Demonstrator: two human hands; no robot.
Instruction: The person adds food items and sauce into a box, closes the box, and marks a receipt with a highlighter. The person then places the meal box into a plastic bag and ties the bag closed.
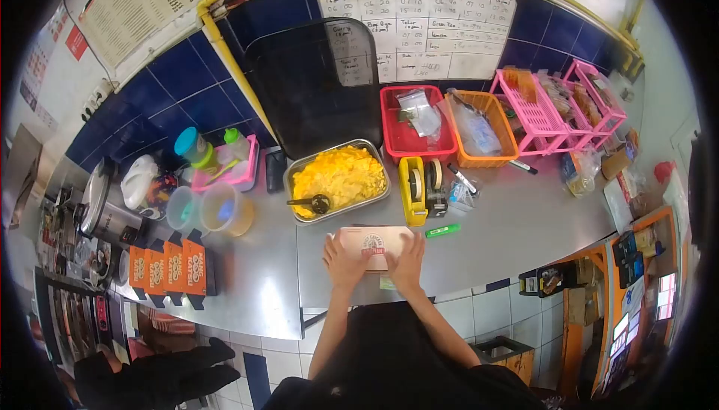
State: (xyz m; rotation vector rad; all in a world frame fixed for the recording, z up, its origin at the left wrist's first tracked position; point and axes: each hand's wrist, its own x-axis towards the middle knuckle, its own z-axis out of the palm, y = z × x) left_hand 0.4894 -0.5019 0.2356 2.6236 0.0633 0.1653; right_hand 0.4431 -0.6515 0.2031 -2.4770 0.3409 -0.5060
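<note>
A white and brown food box with a printed logo lies at the front edge of the steel counter. My left hand is wrapped round its left end, and my right hand grips the right end. Behind the box stands a metal tray of yellow food, with a dark ladle resting in it. A green marker lies to the right of the box, near a yellow tape dispenser.
Red and orange baskets and a pink rack stand at the back. Orange boxes, plastic tubs and a steel cooker are on the left. A person is at lower left.
</note>
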